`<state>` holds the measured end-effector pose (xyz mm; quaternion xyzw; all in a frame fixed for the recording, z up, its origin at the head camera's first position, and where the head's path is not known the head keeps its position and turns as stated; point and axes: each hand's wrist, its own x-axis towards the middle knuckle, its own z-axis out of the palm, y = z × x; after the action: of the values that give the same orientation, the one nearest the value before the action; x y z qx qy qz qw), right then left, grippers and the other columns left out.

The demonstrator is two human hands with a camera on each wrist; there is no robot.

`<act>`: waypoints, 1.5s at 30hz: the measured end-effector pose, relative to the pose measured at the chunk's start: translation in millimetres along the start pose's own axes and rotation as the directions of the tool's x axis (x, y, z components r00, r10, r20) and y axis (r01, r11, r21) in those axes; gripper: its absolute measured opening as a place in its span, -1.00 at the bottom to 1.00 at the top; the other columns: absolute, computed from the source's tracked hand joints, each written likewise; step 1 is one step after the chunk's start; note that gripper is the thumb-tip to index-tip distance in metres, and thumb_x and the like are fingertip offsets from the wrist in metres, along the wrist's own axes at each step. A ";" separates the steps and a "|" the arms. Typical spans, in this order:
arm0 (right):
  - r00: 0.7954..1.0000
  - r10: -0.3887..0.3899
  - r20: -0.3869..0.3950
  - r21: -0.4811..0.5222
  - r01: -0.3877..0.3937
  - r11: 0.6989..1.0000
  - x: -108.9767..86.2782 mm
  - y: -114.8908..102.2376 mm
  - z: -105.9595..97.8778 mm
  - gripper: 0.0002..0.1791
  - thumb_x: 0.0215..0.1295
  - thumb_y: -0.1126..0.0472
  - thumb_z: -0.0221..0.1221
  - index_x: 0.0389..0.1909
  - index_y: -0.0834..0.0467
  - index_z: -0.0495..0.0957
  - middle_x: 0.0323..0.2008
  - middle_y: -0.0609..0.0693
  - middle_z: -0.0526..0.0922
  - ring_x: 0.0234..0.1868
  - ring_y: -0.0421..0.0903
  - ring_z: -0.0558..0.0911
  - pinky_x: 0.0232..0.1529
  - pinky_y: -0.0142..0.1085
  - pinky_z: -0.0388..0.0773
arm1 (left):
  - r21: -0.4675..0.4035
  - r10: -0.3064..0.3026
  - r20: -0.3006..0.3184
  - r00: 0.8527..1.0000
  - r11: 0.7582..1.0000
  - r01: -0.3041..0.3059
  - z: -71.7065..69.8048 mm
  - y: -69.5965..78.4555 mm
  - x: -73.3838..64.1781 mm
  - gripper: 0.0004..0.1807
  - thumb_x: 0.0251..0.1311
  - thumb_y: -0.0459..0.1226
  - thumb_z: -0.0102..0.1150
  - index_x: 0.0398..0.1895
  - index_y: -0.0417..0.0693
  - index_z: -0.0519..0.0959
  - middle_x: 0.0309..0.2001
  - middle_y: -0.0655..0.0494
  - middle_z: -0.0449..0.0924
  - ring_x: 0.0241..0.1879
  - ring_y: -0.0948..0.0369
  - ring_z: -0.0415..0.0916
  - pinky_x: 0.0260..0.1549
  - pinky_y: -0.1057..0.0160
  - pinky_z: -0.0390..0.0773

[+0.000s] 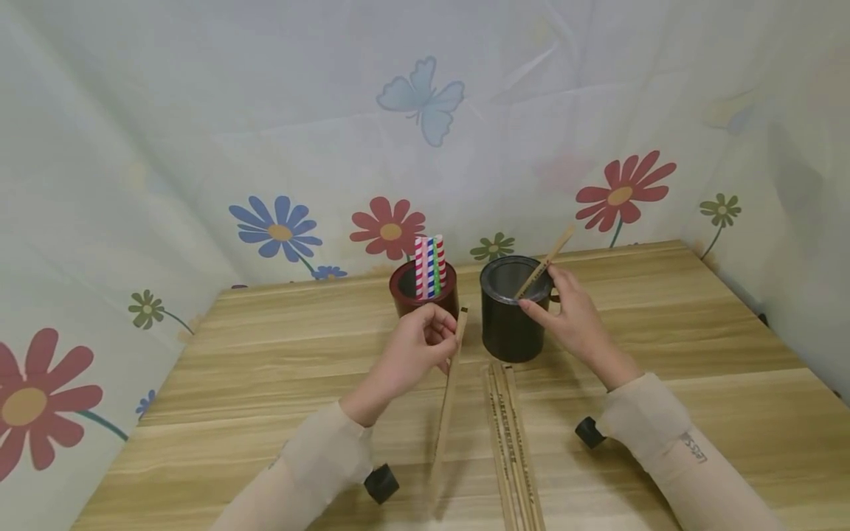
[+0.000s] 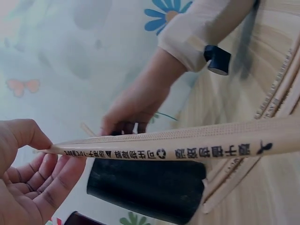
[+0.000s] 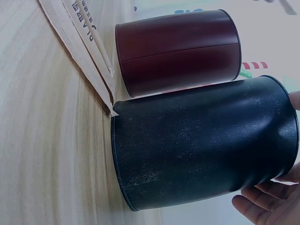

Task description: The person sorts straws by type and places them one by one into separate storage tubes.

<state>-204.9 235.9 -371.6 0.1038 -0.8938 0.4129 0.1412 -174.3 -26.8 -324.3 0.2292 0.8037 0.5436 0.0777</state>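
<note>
My left hand [image 1: 415, 350] pinches a paper-wrapped straw [image 1: 448, 413] near its far end, between thumb and fingers. Printed characters run along its wrapper [image 2: 187, 153] in the left wrist view. The right hand [image 1: 574, 313] grips a black cylindrical holder [image 1: 511, 332] by its rim, thumb on the near side and fingers around the right side. Inside that holder another wrapped straw [image 1: 547, 258] leans to the right, its lower part hidden. Several more wrapped straws [image 1: 511, 450] lie side by side on the table, in front of the black holder.
Left of the black holder stands a dark red cylindrical holder [image 3: 180, 54] with several striped straws [image 1: 430, 265] upright in it. The wood-grain table [image 1: 279, 354] ends at a hanging cloth [image 1: 319, 133] printed with flowers. Black wrist devices [image 1: 381, 484] hang below both sleeves.
</note>
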 end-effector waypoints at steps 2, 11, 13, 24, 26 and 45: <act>1.000 0.002 0.002 -0.001 -0.002 1.000 -0.2 -0.1 0.1 -0.11 0.29 -0.06 0.15 0.44 0.37 0.03 0.37 0.38 0.18 0.29 0.29 0.33 0.20 0.15 0.40 | -0.008 0.031 -0.027 0.999 0.999 -0.031 -2.1 6.3 0.1 -0.87 0.20 -0.47 0.11 -0.20 -0.34 0.44 -0.39 -0.13 0.50 -0.53 0.26 0.46 -0.53 0.18 0.65; 1.000 -0.002 -0.002 -0.005 0.002 1.000 -0.8 -0.6 0.2 -0.12 0.29 -0.05 0.15 0.43 0.37 0.04 0.37 0.38 0.18 0.30 0.30 0.32 0.21 0.16 0.40 | -0.009 0.142 -0.115 0.983 0.990 -0.144 -6.2 27.2 3.3 -0.81 0.22 -0.45 0.13 -0.12 -0.34 0.45 -0.34 -0.18 0.49 -0.46 0.20 0.49 -0.51 0.14 0.66; 1.000 -0.005 -0.004 -0.006 0.005 1.000 -0.8 -1.1 0.3 -0.12 0.29 -0.05 0.15 0.43 0.37 0.05 0.36 0.38 0.18 0.30 0.30 0.32 0.20 0.16 0.40 | -0.011 0.166 -0.121 0.979 0.986 -0.168 -6.8 29.7 4.7 -0.79 0.23 -0.46 0.13 -0.09 -0.33 0.45 -0.34 -0.19 0.49 -0.46 0.19 0.49 -0.51 0.10 0.66; 1.000 -0.009 0.000 -0.001 0.009 1.000 -0.7 0.0 0.8 -0.12 0.30 -0.06 0.15 0.44 0.36 0.04 0.37 0.38 0.18 0.30 0.29 0.31 0.21 0.16 0.39 | 0.010 0.326 -0.145 0.934 0.945 -0.328 -13.0 52.6 17.1 -0.76 0.23 -0.46 0.11 -0.04 -0.28 0.43 -0.37 -0.16 0.46 -0.47 0.14 0.47 -0.54 0.19 0.63; 1.000 -0.004 0.003 0.001 0.004 1.000 -0.8 0.1 0.7 -0.11 0.30 -0.06 0.14 0.44 0.36 0.03 0.37 0.38 0.17 0.31 0.30 0.31 0.21 0.16 0.39 | 0.015 0.345 -0.161 0.925 0.938 -0.348 -15.1 60.0 20.8 -0.76 0.23 -0.46 0.11 -0.03 -0.27 0.43 -0.37 -0.15 0.46 -0.46 0.12 0.47 -0.55 0.26 0.60; 1.000 0.016 0.018 -0.016 -0.016 1.000 -0.9 0.6 -0.3 -0.08 0.30 -0.09 0.13 0.45 0.36 -0.02 0.39 0.38 0.13 0.32 0.29 0.30 0.22 0.14 0.39 | 0.078 0.592 -0.312 0.744 0.796 -0.601 -28.3 119.6 59.0 -0.71 0.25 -0.46 0.07 0.02 -0.31 0.37 -0.43 -0.05 0.44 -0.42 0.24 0.53 -0.35 0.20 0.67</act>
<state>-204.1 236.6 -372.2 0.0994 -0.8991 0.4058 0.1306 -203.1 12.5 -197.0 0.3813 0.6822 0.5807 -0.2282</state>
